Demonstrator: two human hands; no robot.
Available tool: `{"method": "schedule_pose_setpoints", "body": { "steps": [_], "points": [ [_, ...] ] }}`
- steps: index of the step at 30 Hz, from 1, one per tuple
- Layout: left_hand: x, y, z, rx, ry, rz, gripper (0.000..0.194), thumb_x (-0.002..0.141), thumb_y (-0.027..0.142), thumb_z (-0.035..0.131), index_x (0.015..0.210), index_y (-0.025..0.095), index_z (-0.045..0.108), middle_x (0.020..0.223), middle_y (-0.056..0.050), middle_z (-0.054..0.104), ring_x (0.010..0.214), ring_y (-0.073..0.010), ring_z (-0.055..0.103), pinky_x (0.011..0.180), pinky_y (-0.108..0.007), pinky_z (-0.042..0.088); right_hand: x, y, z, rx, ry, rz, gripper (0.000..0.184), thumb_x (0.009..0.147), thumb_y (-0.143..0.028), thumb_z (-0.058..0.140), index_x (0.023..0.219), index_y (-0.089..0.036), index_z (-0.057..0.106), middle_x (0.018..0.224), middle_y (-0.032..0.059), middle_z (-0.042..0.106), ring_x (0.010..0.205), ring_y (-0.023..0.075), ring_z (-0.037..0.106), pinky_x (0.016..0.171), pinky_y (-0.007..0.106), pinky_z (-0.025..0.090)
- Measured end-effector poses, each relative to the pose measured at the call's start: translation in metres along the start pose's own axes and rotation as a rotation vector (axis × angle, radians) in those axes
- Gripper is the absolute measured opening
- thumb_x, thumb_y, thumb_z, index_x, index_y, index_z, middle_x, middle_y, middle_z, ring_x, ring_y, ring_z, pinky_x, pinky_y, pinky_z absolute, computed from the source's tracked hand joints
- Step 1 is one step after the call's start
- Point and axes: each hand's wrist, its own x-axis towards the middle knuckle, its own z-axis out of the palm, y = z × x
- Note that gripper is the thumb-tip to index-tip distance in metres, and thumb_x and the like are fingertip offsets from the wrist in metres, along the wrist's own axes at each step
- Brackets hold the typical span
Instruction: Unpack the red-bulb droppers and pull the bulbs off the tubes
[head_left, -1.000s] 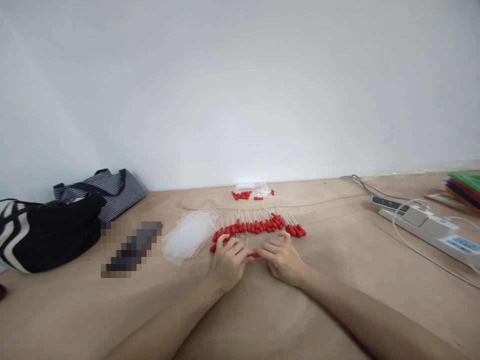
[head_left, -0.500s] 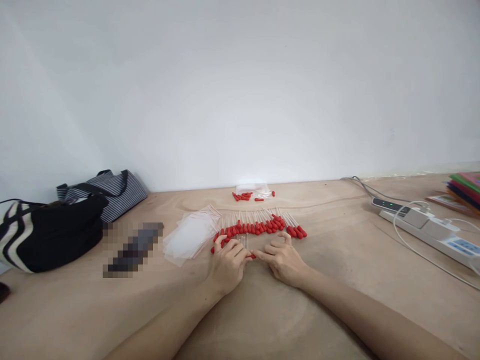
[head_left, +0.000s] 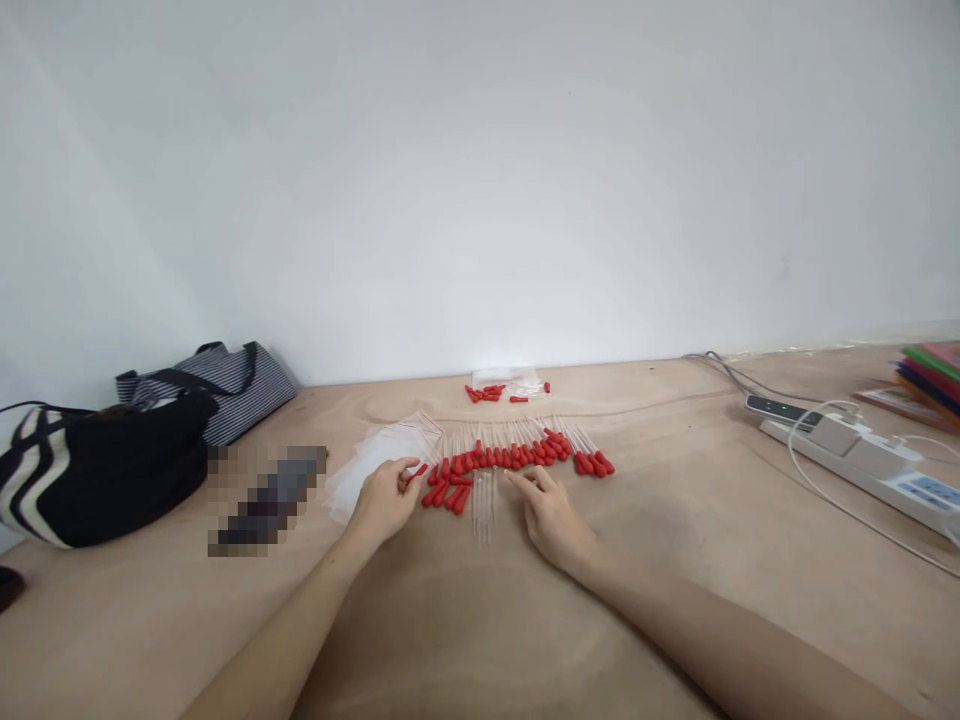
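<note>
In the head view, the left hand (head_left: 391, 493) pinches a small red bulb (head_left: 418, 472) beside the thin plastic bags (head_left: 375, 455). The right hand (head_left: 553, 515) has its fingertips near the clear thin tubes (head_left: 484, 512); whether they pinch one cannot be told. The bulb looks rubbery, light and soft, best held at its sides; the slick, straight tubes seem brittle, suiting a gentle grip mid-length.

Head view, forward, down over tabletop (head_left: 690, 520)
</note>
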Motion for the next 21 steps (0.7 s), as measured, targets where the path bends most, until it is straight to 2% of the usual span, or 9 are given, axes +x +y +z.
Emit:
{"method": "schedule_pose_setpoints", "body": {
  "steps": [3,5,7,12,14,21],
  "points": [
    [0.0,-0.001,0.001,0.015,-0.09,-0.125,0.02,0.071,0.023,0.052,0.089,0.014,0.054,0.063,0.001,0.06,0.058,-0.0125,0.056,0.057,-0.022,0.041,0.004,-0.002,0.008,0.031,0.075,0.029,0.036,0.077,-0.001,0.032,0.1,-0.016,0.056,0.094,0.0093,0.051,0.082,0.0165,0.049,0.07,0.029,0.04],
    [-0.001,0.0,0.001,0.031,-0.126,-0.153,0.015,0.073,0.027,0.052,0.081,0.015,0.055,0.065,0.0,0.062,0.061,-0.0128,0.057,0.058,-0.021,0.04,0.007,-0.004,0.011,0.045,0.105,0.041,0.029,0.078,-0.003,0.034,0.088,-0.015,0.058,0.091,0.0096,0.051,0.081,0.0165,0.05,0.069,0.028,0.041],
    [-0.002,0.002,0.0,0.055,-0.148,-0.149,0.018,0.075,0.032,0.05,0.075,0.016,0.056,0.068,-0.002,0.063,0.064,-0.0138,0.058,0.059,-0.022,0.04,0.008,-0.006,0.012,0.062,0.106,0.041,0.024,0.08,-0.007,0.036,0.082,-0.015,0.058,0.089,0.0095,0.052,0.081,0.0165,0.05,0.069,0.028,0.041],
    [0.004,0.003,0.0,0.17,-0.081,-0.056,0.024,0.075,0.037,0.048,0.076,0.017,0.061,0.083,-0.005,0.065,0.081,-0.0182,0.058,0.07,-0.024,0.041,0.007,-0.016,0.001,0.116,0.033,-0.01,0.021,0.086,-0.022,0.038,0.083,-0.017,0.058,0.088,0.0064,0.055,0.087,0.0161,0.051,0.081,0.036,0.035],
    [0.009,0.004,0.002,0.215,-0.065,-0.067,0.024,0.073,0.037,0.05,0.075,0.017,0.063,0.086,-0.006,0.065,0.086,-0.0201,0.057,0.074,-0.026,0.04,0.006,-0.019,-0.005,0.131,0.002,-0.034,0.023,0.087,-0.025,0.037,0.084,-0.018,0.058,0.089,0.0052,0.057,0.089,0.0156,0.051,0.086,0.039,0.029],
    [0.022,0.011,0.01,0.237,-0.115,-0.174,0.026,0.067,0.041,0.05,0.064,0.02,0.066,0.076,-0.008,0.066,0.079,-0.0249,0.06,0.064,-0.029,0.041,0.001,-0.02,-0.019,0.141,-0.038,-0.022,0.03,0.09,-0.026,0.029,0.082,-0.02,0.057,0.091,0.0025,0.06,0.089,0.0138,0.051,0.09,0.042,0.021]
  ]
}}
